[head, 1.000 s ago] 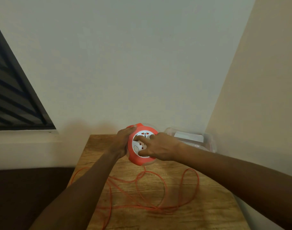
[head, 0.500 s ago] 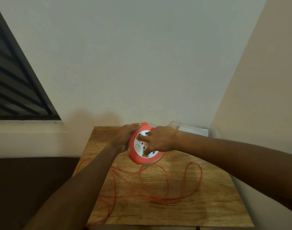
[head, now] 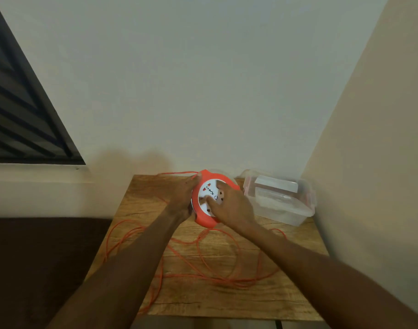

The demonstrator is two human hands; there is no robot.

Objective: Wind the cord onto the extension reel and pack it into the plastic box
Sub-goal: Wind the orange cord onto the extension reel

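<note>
The round orange extension reel with a white socket face is held tilted above the far part of the wooden table. My left hand grips its left rim from behind. My right hand lies on the white face with fingers pressed into it. The orange cord lies in loose loops on the table near me, and one strand runs over the table's left edge. The clear plastic box with pink clips stands to the right of the reel, against the wall corner.
White walls close the table in at the back and on the right. A dark window frame is up at the left. Dark floor or furniture lies below the table's left side.
The reel's white face has turned under my right hand, whose fingers sit lower on it now. A cord strand now stretches left from the reel's top. The view has shifted.
</note>
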